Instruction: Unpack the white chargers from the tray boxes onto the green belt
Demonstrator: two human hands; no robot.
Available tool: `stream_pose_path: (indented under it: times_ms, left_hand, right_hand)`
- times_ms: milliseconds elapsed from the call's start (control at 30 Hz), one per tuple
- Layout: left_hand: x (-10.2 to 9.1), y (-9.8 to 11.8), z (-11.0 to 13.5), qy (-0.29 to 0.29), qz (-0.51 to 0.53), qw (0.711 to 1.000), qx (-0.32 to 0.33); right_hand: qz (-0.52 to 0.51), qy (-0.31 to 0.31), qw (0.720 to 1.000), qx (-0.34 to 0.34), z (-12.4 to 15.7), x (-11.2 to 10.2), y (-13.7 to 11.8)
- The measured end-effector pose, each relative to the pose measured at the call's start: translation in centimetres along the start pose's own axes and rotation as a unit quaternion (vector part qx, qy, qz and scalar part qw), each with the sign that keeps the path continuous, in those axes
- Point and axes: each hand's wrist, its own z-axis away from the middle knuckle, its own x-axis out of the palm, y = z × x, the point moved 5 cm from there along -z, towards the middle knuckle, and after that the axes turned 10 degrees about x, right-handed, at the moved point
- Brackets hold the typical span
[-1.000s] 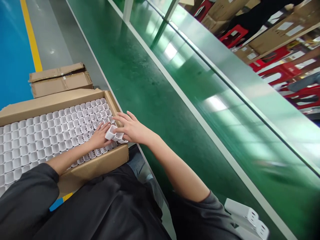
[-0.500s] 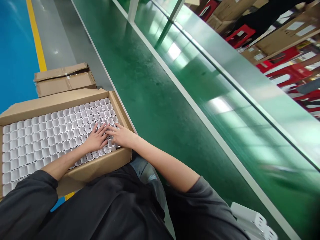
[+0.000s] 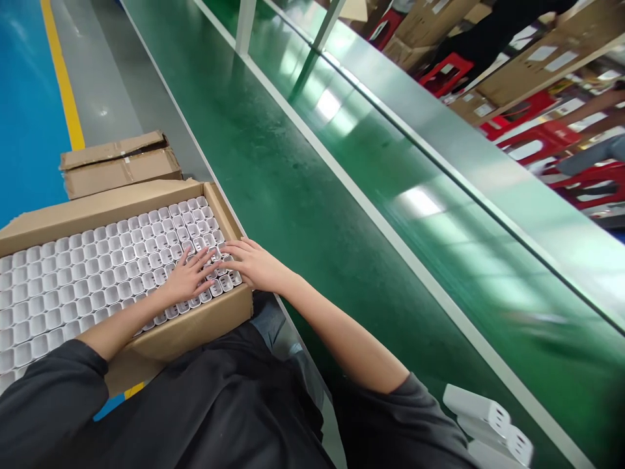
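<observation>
Rows of white plastic housings, hollow with rounded corners, stand packed upright in an open cardboard box. Slots show in the bottoms of those near the right end. My left hand lies spread over the housings towards that end, fingers stretched out. Just to its right, my right hand reaches over the box's right edge, its fingers extended and touching the tops of the housings at the corner. The fingertips of both hands nearly meet. Neither hand grips anything that I can see.
Beside the box runs a long green work surface with a white dividing strip. A closed cardboard box stands behind the open one. White housings lie at lower right. Red stools, cartons and a person in dark clothes are across the line.
My right hand has shifted right, away from the loose-looking housing at the corner, which now sits level with the rest. My left hand stays spread over the rows. The view has shifted slightly.
</observation>
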Motion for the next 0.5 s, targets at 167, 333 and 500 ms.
stream_pose_path:
  times_ms: [167,333,500]
  left_hand:
    - [1.2,1.7,-1.1,-0.054,0.011,0.995,0.082]
    - [1.3,1.9,-1.2,-0.054,0.006,0.995,0.088]
    - [1.0,1.2,-1.4,-0.064,-0.018,0.995,0.075]
  right_hand:
    - [-0.018,0.091,0.992,0.090,3.1,-0.4,1.9]
    - [-0.040,0.144,0.981,0.126,4.5,0.4,2.2]
    - [-0.048,0.136,0.983,0.115,4.0,0.2,2.6]
